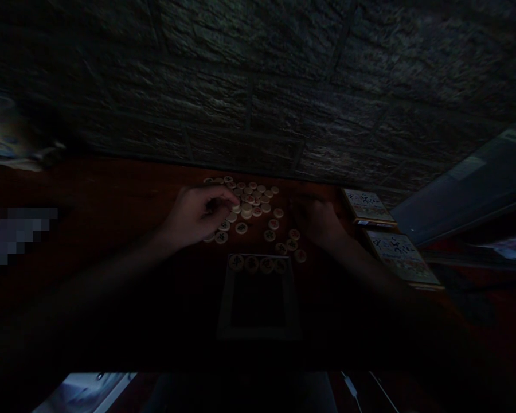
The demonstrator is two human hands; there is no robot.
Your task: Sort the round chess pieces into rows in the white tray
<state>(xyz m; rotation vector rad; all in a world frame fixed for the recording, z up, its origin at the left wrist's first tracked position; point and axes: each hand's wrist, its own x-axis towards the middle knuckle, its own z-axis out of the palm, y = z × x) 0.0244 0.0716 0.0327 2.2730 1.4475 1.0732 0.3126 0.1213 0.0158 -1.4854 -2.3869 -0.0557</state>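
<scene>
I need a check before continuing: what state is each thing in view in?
Loose Chinese chess pieces: scattered, some face up, some blank side up.
Left hand: curled at these pieces, hold unclear.
Right hand: curled, in shadow, hold unclear.
Shallow tray: open-topped.
Four tray pieces: in a row along its far end.
Two printed boxes: flat, printed sides up.
Left container: too blurred to tell.

Head view, dim and underexposed throughout. Faint, cool light picks out the stone wall point(249, 86), the left hand point(193, 212) and the pale discs point(246, 212); its source lies out of frame, perhaps overhead. Deep shadow covers the near tabletop point(176, 315) and the tray point(258, 332), and the right hand point(322, 222) fades into darkness at its fingertips. The jar point(0, 126) is blurred; a pixelated patch point(17, 238) lies at the left edge.
</scene>
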